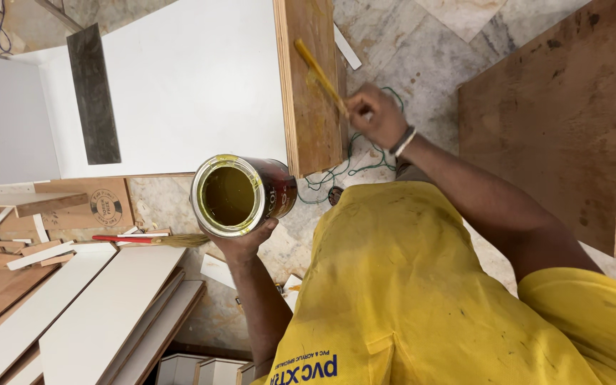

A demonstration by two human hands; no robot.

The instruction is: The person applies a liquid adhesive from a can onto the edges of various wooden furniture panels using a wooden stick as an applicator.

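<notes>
Right hand (373, 114) grips a yellowed wooden-handled brush (320, 75), bristle end on the upright brown plywood panel (313, 107). Left hand (245, 241) cradles an open round tin of yellow-brown adhesive (240, 194) (well filled). Coating looks partial; most of the panel appears bare.

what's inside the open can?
The can, cupped in the left hand, holds dark yellow-brown liquid, with smears on the rim. Its depth and bottom are hidden. The right hand holds a brush.
</notes>
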